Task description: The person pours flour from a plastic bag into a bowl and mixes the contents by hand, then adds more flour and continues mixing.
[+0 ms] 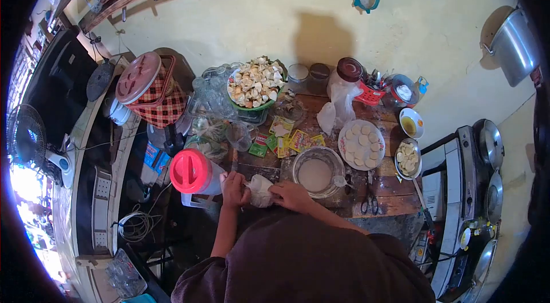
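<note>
At the table's front edge, a small white bag point(260, 191), apparently of thin plastic, is held between my two hands. My left hand point(234, 189) has its fingers closed on the bag's left side. On the other side, my right hand point(291, 196) grips it with bent fingers. What is inside the bag cannot be made out. Close to my right hand stands a metal bowl point(296, 172) of pale, milky batter point(314, 174) with a small clear scoop at its rim. A clear container with a red lid point(191, 170) is just left of my left hand.
Behind lie seasoning sachets point(299, 141), a glass jug point(239, 137) and a green basin point(252, 109) heaped with cut pieces. To the right are a plate of round slices point(361, 144), a bowl of pale pieces point(408, 159), scissors point(369, 203) and a stove point(467, 157).
</note>
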Available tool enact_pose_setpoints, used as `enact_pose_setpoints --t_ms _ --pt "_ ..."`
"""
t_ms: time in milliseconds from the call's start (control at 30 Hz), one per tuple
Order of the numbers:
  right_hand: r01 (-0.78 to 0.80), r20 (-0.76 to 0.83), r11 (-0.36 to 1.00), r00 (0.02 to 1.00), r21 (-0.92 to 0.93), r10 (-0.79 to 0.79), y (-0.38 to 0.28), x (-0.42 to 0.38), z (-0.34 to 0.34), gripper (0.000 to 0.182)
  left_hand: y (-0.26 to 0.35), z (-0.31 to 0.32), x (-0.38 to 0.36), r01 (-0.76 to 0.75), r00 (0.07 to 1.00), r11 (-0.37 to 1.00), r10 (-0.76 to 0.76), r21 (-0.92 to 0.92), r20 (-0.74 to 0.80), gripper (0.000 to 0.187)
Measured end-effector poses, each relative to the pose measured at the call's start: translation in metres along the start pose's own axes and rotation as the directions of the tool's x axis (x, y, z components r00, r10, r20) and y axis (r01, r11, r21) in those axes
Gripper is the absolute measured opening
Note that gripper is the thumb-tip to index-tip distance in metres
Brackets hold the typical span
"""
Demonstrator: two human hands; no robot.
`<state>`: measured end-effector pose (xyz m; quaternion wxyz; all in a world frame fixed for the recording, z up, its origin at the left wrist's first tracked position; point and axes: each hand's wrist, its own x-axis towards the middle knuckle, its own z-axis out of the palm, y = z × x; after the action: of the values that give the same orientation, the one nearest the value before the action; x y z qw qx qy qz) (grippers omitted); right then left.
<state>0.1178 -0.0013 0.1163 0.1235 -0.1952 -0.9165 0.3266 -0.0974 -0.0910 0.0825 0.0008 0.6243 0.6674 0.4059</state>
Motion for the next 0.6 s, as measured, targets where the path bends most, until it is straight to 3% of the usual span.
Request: enact_pose_setpoints --t_ms 533,600 --pt "0.061 -0.040 0.998 0.997 -0.023 -0.062 0.000 -0.003 -0.004 0.021 0.016 -0.001 0.007 -0.053 0.998 0.997 0.052 0.059 0.017 0.021" --pt "0.080 -0.042 0.997 0.996 -0.009 -0.080 0.000 -0.001 -0.004 0.021 0.017 -0.001 0.005 -0.006 1.000 0.997 0.005 -0.079 -0.009 0.020"
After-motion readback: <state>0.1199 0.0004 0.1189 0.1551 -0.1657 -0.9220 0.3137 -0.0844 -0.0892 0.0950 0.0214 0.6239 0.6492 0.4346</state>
